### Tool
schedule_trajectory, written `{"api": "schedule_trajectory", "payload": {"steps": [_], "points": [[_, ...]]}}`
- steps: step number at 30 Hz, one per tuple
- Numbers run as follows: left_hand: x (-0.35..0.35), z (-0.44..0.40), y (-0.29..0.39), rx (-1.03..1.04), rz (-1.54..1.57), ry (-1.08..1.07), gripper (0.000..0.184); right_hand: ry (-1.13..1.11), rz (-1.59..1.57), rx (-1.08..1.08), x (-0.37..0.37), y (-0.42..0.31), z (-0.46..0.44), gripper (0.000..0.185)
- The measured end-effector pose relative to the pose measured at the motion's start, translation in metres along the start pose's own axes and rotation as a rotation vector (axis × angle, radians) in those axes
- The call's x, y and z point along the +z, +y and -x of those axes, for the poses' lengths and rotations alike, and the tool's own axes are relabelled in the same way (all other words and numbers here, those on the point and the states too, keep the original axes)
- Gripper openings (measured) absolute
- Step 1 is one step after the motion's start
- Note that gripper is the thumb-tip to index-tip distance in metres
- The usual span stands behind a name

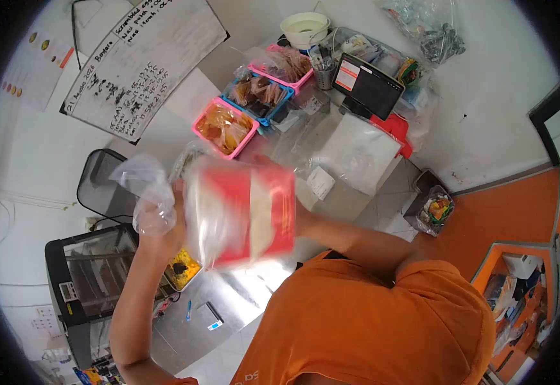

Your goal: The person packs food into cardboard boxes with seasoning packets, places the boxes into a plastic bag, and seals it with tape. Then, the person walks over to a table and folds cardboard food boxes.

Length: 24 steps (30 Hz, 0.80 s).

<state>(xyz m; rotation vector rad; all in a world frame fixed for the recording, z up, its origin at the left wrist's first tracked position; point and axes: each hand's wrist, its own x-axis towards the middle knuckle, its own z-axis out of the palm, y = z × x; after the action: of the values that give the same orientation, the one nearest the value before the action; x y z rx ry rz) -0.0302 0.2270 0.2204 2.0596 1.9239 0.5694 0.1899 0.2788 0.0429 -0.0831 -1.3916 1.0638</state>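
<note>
In front of my chest is a red and cream box point(272, 212), smeared by motion, with clear plastic around its left part. My left hand point(167, 228) is closed at the box's left side, and a clear plastic bag point(144, 183) bunches out above and over it. My right hand point(300, 218) is at the box's right side, mostly hidden behind it, and appears to grip it. Just beyond the box sits a pink basket point(228, 153) of bagged orange-yellow food.
Behind stand a blue basket point(264, 119), another pink basket point(302, 82) and a tablet screen point(368, 85). White plastic sheets point(357, 151) lie on the counter. To the left is a black glass-fronted cabinet point(100, 269), near a tray of yellow food point(183, 268).
</note>
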Motion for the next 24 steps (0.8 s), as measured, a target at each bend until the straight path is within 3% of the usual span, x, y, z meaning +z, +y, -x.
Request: {"api": "schedule_trajectory", "payload": {"steps": [3,5,6,7,8,9,10,11,12,14,16,17,19,21,23,24], "points": [[-0.010,0.000,-0.006,0.585,0.116,-0.096,0.017,-0.100,-0.239,0.613,-0.009,0.011,0.026,0.077],[0.029,0.038,-0.069,0.177,-0.064,-0.039,0.008,-0.067,-0.040,0.916,-0.049,0.034,0.032,0.074],[0.040,0.046,-0.046,0.056,-0.131,0.100,0.010,-0.007,0.153,1.031,-0.083,0.054,0.029,0.073],[0.050,0.055,-0.024,-0.074,-0.180,0.231,0.013,0.069,0.503,1.001,-0.126,0.080,0.025,0.071],[0.055,0.056,0.003,-0.522,-0.172,0.118,0.016,0.133,0.987,0.762,-0.188,0.132,0.039,0.078],[0.087,0.090,-0.056,-0.418,-0.028,0.275,0.020,0.111,1.403,0.641,-0.230,0.130,0.025,0.079],[0.114,0.115,-0.074,-0.500,0.090,0.332,0.025,-0.036,1.525,0.867,-0.276,0.137,0.015,0.086],[0.142,0.140,-0.093,-0.578,0.213,0.401,0.031,-0.039,1.671,0.863,-0.315,0.161,0.020,0.091],[0.169,0.164,-0.112,-0.648,0.333,0.481,0.036,-0.066,1.734,0.838,-0.328,0.164,0.019,0.091],[0.193,0.191,-0.106,-0.956,0.488,0.340,0.046,-0.119,1.740,0.887,-0.346,0.160,0.006,0.093],[0.220,0.194,-0.088,-1.054,0.292,0.477,0.051,-0.160,1.692,0.995,-0.355,0.161,-0.004,0.096],[0.223,0.194,-0.069,-1.273,0.412,0.460,0.053,-0.171,1.702,1.030,-0.361,0.164,-0.006,0.098],[0.256,0.223,-0.087,-1.324,0.473,0.567,0.055,-0.161,1.692,1.054,-0.361,0.167,-0.006,0.096],[0.265,0.221,-0.063,-1.454,0.652,0.661,0.057,-0.121,1.656,1.021,-0.346,0.158,-0.020,0.089],[0.282,0.231,-0.062,-1.511,0.603,0.575,0.060,-0.096,1.524,0.690,-0.332,0.159,-0.037,0.065],[0.285,0.232,-0.057,-1.443,0.545,0.544,0.060,-0.079,1.449,0.534,-0.325,0.163,-0.042,0.055]]}}
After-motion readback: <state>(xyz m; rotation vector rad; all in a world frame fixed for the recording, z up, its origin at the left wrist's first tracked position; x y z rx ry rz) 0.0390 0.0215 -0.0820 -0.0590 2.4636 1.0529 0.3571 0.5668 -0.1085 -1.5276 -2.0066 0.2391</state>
